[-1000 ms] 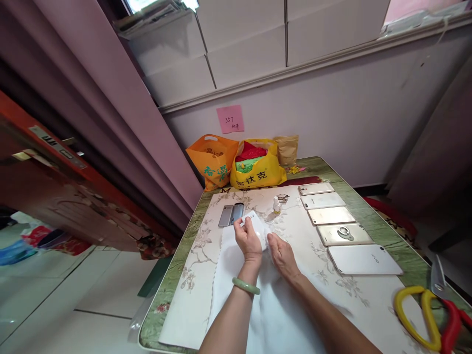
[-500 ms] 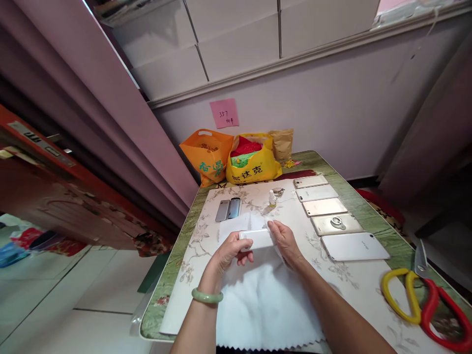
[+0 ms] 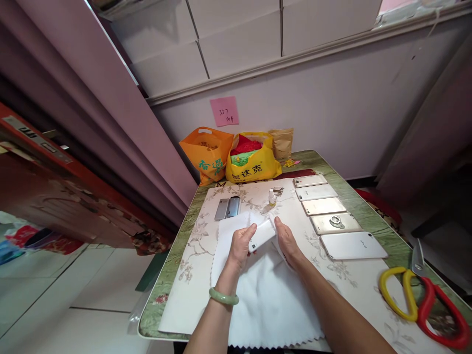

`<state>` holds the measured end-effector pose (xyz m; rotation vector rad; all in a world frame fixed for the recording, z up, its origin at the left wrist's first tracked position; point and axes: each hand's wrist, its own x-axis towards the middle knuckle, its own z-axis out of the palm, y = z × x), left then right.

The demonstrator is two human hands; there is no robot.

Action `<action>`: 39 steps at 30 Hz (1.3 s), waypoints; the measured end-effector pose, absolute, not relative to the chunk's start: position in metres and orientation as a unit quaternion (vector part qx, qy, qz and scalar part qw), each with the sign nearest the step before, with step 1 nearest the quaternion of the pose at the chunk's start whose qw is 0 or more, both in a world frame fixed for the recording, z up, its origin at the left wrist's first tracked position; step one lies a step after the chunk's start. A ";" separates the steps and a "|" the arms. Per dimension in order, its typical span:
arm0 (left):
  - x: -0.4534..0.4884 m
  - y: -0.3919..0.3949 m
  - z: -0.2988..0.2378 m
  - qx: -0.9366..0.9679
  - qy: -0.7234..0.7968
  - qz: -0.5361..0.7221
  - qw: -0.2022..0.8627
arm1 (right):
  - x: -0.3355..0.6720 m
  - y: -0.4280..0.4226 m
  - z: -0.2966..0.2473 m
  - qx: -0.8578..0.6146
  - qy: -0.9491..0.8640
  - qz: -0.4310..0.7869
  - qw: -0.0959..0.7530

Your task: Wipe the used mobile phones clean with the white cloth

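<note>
White phone: I see it between the two hands, over the white cloth, tilted with its right end higher than its left. The left hand grips the left end, thumb on the upper face and fingers underneath. The right hand is closed on the cloth at the right end; whether its hidden fingertips also touch the phone, I cannot tell. Toward me from the fingers, the cloth's zigzag edge reaches the near side of the table. To the left of the left fingers I have a strip of floral mat, then the table's left edge. To the right of the right fingers, bare mat separates them from a row of five phones. Obstacles: just beyond the left fingers, a grey phone and a blue-grey phone lie side by side; beyond the right fingers stands a small bottle. Scissors lie well right of the right fingers. Farthest out stand an orange bag and a yellow bag. Materials: the cloth is soft and creased, the held phone smooth with rounded corners.
</note>
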<state>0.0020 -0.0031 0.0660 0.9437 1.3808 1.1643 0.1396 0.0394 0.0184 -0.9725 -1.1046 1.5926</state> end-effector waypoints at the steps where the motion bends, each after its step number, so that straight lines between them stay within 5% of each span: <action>1: 0.006 -0.003 0.063 0.388 0.577 0.499 0.517 | 0.139 0.040 0.018 -0.404 -0.441 0.643 0.479; 10: 0.052 0.004 0.026 0.360 0.642 0.578 0.352 | 0.128 0.036 0.010 -0.441 -0.440 0.580 0.526; 19: 0.038 0.017 0.042 0.494 0.780 0.339 0.177 | 0.126 0.039 -0.002 -0.497 -0.581 0.442 0.469; 27: 0.005 0.040 0.062 0.495 0.705 0.441 0.254 | 0.134 0.036 0.009 -0.434 -0.658 0.434 0.436; 35: -0.032 0.055 0.090 0.567 0.608 0.295 0.471 | 0.142 0.033 0.019 -0.307 -0.687 0.541 0.375; 39: -0.029 0.044 0.083 0.528 0.597 0.362 0.483 | 0.140 0.035 0.015 -0.324 -0.654 0.555 0.400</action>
